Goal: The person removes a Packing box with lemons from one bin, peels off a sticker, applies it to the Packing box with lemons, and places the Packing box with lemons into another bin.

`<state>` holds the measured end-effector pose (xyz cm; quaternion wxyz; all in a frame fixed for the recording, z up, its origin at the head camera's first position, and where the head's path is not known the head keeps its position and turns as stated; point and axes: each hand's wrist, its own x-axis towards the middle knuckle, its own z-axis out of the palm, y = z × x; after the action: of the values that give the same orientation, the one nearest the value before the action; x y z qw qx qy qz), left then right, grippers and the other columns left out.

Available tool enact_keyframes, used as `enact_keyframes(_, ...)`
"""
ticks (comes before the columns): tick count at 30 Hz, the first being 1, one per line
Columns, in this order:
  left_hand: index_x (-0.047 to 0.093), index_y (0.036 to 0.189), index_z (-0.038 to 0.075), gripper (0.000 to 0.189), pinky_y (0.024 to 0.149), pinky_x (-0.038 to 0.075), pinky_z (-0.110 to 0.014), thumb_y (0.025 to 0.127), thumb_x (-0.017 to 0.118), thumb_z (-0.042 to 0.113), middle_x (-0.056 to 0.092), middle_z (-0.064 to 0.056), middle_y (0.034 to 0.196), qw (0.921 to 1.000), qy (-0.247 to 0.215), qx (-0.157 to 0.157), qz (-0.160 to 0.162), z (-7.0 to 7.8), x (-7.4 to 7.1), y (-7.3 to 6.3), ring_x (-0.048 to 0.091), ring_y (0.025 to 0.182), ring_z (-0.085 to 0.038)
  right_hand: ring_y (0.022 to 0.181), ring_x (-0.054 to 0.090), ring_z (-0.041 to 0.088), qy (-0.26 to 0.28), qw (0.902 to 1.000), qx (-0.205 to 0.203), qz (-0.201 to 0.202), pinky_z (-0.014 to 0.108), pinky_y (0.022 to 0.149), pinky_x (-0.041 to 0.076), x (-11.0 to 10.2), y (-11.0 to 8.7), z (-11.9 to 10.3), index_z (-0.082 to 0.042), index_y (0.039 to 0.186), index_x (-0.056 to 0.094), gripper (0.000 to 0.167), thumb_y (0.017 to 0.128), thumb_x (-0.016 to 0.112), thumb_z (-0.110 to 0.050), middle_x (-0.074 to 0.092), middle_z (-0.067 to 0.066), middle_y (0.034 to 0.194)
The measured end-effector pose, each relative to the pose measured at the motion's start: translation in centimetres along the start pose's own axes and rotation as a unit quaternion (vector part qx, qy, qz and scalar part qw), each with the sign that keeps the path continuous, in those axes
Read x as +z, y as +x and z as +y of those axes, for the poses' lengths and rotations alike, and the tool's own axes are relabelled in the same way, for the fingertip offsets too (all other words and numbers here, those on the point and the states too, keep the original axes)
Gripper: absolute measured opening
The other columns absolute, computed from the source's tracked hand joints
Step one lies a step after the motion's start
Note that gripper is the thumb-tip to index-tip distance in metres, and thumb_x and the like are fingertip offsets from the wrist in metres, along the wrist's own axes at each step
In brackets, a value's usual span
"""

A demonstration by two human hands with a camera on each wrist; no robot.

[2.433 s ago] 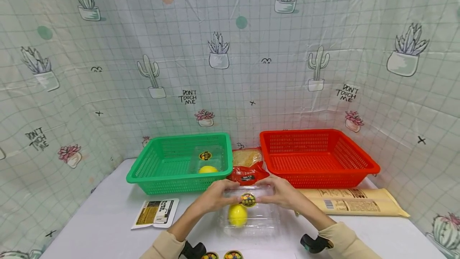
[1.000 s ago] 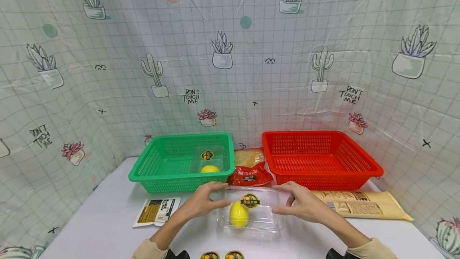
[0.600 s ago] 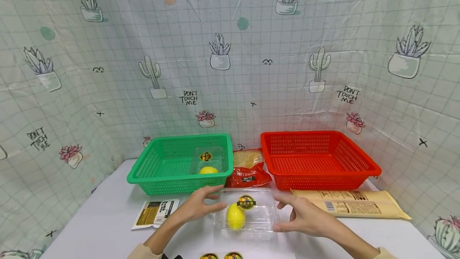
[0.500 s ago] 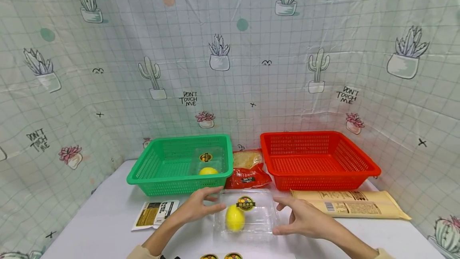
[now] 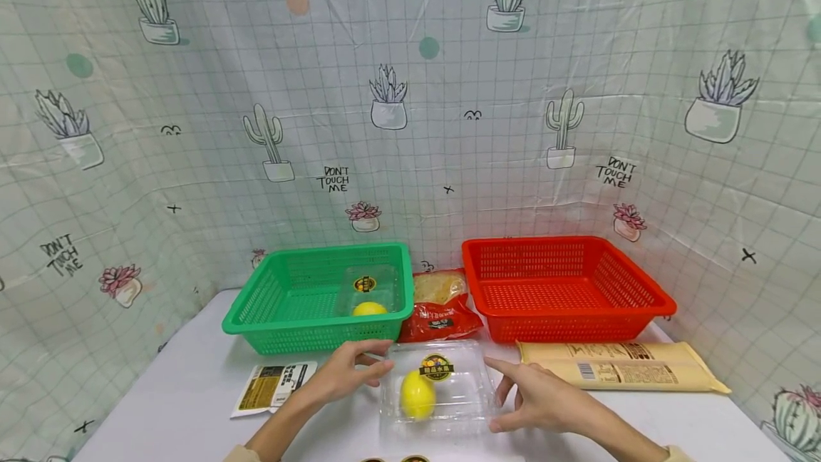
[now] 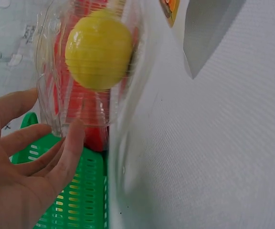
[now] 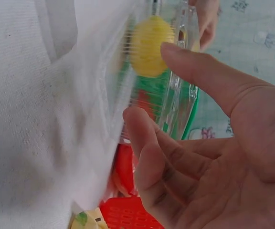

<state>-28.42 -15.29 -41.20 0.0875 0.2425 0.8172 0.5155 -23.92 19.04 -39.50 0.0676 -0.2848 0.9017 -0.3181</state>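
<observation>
A clear plastic clamshell box (image 5: 458, 391) stands on the table in the middle of the head view, lid down. It holds a yellow lemon (image 5: 417, 396) on its left side and bears a dark round fruit sticker (image 5: 436, 368) on top. At the left side of the box is my left hand (image 5: 343, 376), its fingertips at the box edge. My right hand (image 5: 541, 398) is beside the right side, thumb and fingers spread apart. Neither hand grips the box; in the left wrist view, fingertips appear to touch its corner.
Behind are a green basket (image 5: 276, 334) containing another lemon box (image 5: 365, 291) and a red basket (image 5: 577, 326). A red food packet (image 5: 439, 312) lies between them. A long beige package (image 5: 622, 366) lies right, a white-gold packet (image 5: 272, 387) left. Sticker edges show at the front.
Both hands have left the sticker on the lid and moved apart to the box's two sides. The box has shifted slightly toward me and left.
</observation>
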Motion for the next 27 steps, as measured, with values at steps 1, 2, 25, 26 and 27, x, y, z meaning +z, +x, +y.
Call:
enact_keyframes(1,0.05,0.139,-0.004,0.053,0.079,0.059,-0.032,0.096,0.063,0.026,0.057,-0.027,0.135,1.0,0.001,-0.001,0.001,0.0,0.0,0.0,0.07,0.098,-0.031,0.056,0.054,0.001,-0.001,1.0,-0.004,0.001,0.019,0.052,0.044,0.0,0.0,0.0,0.005,0.142,0.044,0.089,0.074,0.085,-0.035,0.068,-0.01,0.082)
enact_keyframes(2,0.051,0.138,-0.004,0.053,0.08,0.059,-0.033,0.096,0.063,0.026,0.058,-0.027,0.134,1.0,0.002,-0.002,0.003,0.0,0.0,0.0,0.071,0.095,-0.029,0.056,0.054,0.0,-0.003,1.0,-0.008,0.003,0.019,0.053,0.044,0.1,0.0,0.1,0.006,0.142,0.045,0.089,0.074,0.085,-0.035,0.068,-0.011,0.081)
enact_keyframes(25,0.055,0.132,-0.007,0.047,0.077,0.059,-0.032,0.096,0.064,0.022,0.065,-0.027,0.12,0.9998,-0.018,0.0,0.012,0.5,-0.4,0.1,0.072,0.083,-0.025,0.057,0.054,-0.002,0.007,0.999,-0.042,0.016,0.018,0.054,0.045,-0.5,0.1,-0.2,0.009,0.14,0.045,0.087,0.075,0.084,-0.032,0.065,-0.016,0.073)
enact_keyframes(26,0.055,0.132,-0.007,0.047,0.077,0.06,-0.032,0.096,0.063,0.021,0.065,-0.028,0.119,0.9998,-0.018,0.004,0.012,0.6,-0.5,0.1,0.072,0.083,-0.026,0.058,0.054,-0.002,0.01,0.9986,-0.049,0.018,0.018,0.054,0.046,-0.7,0.1,-0.3,0.009,0.14,0.044,0.087,0.076,0.084,-0.033,0.066,-0.016,0.074)
enact_keyframes(27,0.055,0.132,-0.007,0.047,0.076,0.06,-0.032,0.096,0.063,0.021,0.066,-0.027,0.117,0.9997,-0.019,0.007,0.012,0.8,-0.6,0.1,0.072,0.083,-0.025,0.058,0.054,-0.002,0.01,0.9984,-0.051,0.02,0.018,0.055,0.046,-0.9,0.0,-0.4,0.009,0.141,0.044,0.087,0.076,0.084,-0.033,0.066,-0.016,0.074)
